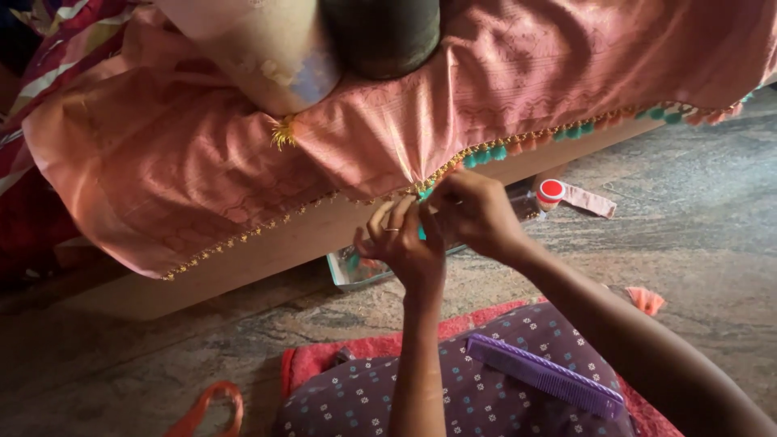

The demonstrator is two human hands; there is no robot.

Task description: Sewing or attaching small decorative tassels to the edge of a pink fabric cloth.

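A pink silk cloth (186, 154) drapes over a wooden board (267, 255), its hem edged with gold beads and teal and orange tassels (518, 146). My left hand (401, 243), with a ring on one finger, pinches the hem near the middle. Close beside it, my right hand (477, 212) grips the same stretch of hem, fingers closed around a teal tassel. A purple comb (544, 375) lies on my lap, on dotted dark fabric (477, 396).
Two cylindrical weights (324, 40) press the cloth onto the board. A clear plastic tray (356, 271) sits under my hands. A small red-capped bottle (550, 194) stands on the stone floor (704, 235). An orange handle (206, 409) lies lower left, over by the red mat (324, 360).
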